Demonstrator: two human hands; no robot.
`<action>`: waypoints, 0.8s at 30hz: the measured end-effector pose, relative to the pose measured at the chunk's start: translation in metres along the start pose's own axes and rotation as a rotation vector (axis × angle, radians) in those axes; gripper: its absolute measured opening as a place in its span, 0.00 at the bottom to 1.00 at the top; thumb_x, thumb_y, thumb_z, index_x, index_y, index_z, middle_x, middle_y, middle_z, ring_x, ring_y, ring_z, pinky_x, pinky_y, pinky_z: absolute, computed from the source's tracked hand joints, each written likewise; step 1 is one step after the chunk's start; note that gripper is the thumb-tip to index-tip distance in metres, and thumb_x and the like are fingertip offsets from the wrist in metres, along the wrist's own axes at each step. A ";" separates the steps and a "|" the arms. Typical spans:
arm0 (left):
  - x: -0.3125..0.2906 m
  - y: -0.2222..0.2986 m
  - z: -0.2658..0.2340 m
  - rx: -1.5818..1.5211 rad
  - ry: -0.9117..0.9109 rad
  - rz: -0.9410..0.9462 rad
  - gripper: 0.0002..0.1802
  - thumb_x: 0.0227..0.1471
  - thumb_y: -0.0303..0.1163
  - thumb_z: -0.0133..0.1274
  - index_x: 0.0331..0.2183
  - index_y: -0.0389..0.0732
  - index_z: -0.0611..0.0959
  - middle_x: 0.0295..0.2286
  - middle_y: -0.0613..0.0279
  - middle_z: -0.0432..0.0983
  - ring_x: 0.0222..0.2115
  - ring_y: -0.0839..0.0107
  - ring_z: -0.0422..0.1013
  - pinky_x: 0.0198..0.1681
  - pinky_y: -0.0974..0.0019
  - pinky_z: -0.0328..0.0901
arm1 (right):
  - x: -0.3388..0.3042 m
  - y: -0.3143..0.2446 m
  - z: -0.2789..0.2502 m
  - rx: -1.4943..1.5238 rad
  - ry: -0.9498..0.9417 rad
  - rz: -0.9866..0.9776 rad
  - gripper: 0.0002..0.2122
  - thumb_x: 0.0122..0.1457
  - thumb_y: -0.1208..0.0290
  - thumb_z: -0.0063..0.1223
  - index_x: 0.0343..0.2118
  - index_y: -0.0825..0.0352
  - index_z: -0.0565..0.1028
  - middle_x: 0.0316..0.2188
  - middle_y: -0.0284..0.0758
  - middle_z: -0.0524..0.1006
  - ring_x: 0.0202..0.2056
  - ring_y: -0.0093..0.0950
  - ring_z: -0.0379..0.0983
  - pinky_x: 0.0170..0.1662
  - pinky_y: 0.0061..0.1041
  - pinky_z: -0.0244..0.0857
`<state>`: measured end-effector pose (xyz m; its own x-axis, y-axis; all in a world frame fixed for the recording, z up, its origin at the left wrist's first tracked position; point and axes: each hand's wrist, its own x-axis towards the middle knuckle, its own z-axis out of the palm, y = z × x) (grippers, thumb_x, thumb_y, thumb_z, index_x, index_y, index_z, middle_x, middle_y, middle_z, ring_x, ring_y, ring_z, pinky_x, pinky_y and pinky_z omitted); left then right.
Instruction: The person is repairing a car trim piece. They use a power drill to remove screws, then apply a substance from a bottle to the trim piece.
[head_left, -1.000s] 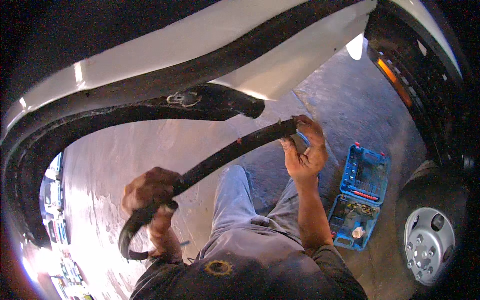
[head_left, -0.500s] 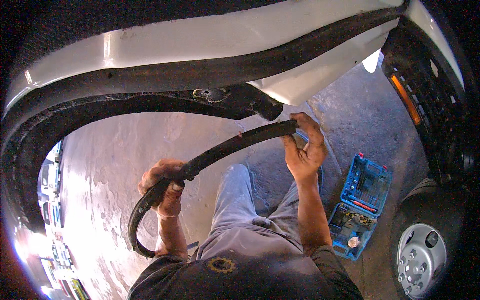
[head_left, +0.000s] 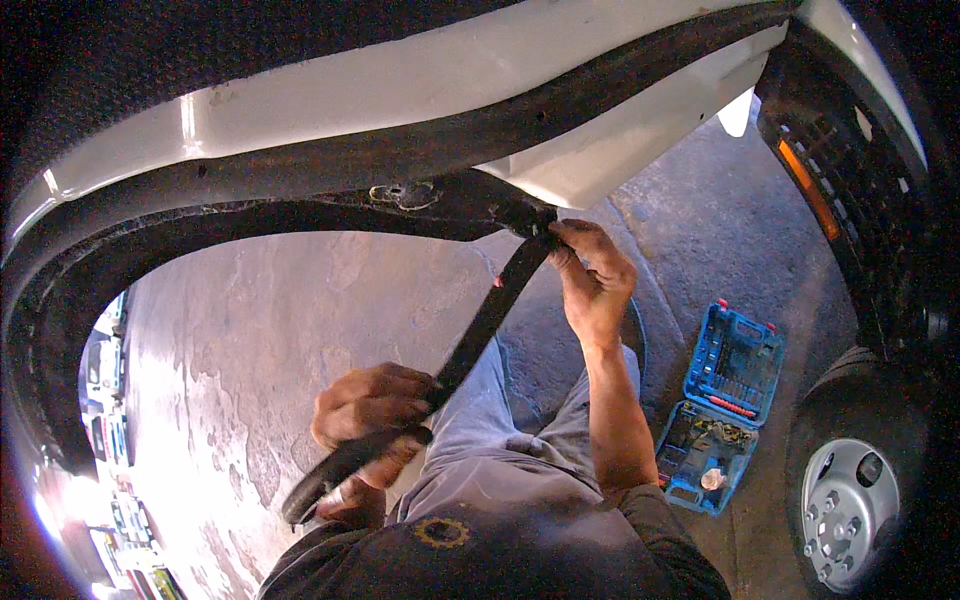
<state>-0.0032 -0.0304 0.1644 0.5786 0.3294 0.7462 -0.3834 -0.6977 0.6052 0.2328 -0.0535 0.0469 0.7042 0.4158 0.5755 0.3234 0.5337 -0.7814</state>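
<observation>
A long black flexible rubber strip (head_left: 497,305) slants in front of me, from the dark lower corner of the vehicle's wheel arch down toward my left side. My right hand (head_left: 597,285) pinches its upper end right at that corner (head_left: 527,214); I cannot tell whether the strip is seated there. Lower down, my left hand (head_left: 372,405) wraps round the strip where it bends, and its loose tail hangs off to the lower left. A black trim edge (head_left: 380,148) runs along the white body panel (head_left: 330,88) above both hands.
An open blue tool case (head_left: 722,410) with bits and small parts lies on the concrete floor (head_left: 250,330) to the right. Beyond it stands a wheel (head_left: 845,510). A dark vehicle part with an orange reflector (head_left: 808,188) hangs at the upper right. Bright light glares at left.
My right hand has moved slightly left, bringing the strip's end against the dark corner. My left hand has dropped lower and rightward, so the strip now slopes more steeply and is less curved.
</observation>
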 end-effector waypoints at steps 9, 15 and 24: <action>0.001 0.001 0.023 -0.065 -0.062 0.013 0.15 0.42 0.30 0.66 0.27 0.29 0.79 0.21 0.47 0.77 0.20 0.53 0.77 0.25 0.57 0.74 | 0.016 -0.020 -0.006 0.177 -0.129 0.349 0.06 0.50 0.78 0.62 0.32 0.69 0.79 0.26 0.30 0.79 0.30 0.19 0.74 0.33 0.20 0.67; -0.004 -0.006 0.028 -0.121 -0.036 0.029 0.15 0.42 0.28 0.66 0.27 0.28 0.79 0.21 0.45 0.77 0.20 0.53 0.77 0.24 0.57 0.74 | 0.027 -0.027 -0.016 -0.016 -0.250 0.240 0.06 0.52 0.77 0.60 0.33 0.69 0.79 0.26 0.33 0.79 0.28 0.21 0.74 0.32 0.22 0.68; -0.009 0.001 0.024 -0.124 0.040 -0.057 0.16 0.44 0.35 0.65 0.28 0.33 0.78 0.20 0.51 0.76 0.20 0.55 0.76 0.24 0.56 0.74 | 0.034 -0.044 -0.008 -0.179 -0.249 0.067 0.08 0.50 0.85 0.56 0.34 0.69 0.78 0.33 0.34 0.77 0.37 0.24 0.73 0.41 0.23 0.66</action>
<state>0.0087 -0.0499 0.1515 0.5740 0.3927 0.7186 -0.4381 -0.5941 0.6746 0.2475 -0.0683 0.0994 0.5585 0.6253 0.5450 0.4032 0.3696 -0.8372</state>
